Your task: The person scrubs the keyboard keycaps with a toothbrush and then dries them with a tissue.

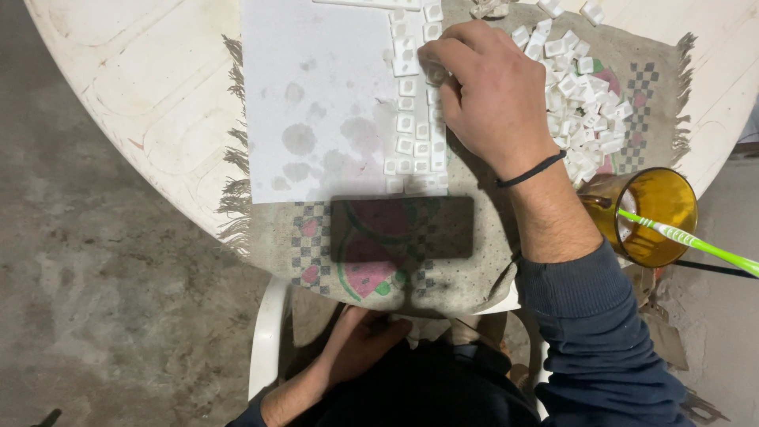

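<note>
Pressing white tile (pixel 434 75) w/ right hand (pixel 490 95); left hand (pixel 360 340) in lap.

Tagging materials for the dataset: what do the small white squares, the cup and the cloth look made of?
Small white squares: likely glossy ceramic or plastic; hard edges, recessed centres. Cup: amber translucent glass or plastic; light passes through. Cloth: woven fabric, matte, with fringed edges.

The right hand (pixel 494 95) hides its fingertips, perhaps pinching a white tile (pixel 434 75).
</note>
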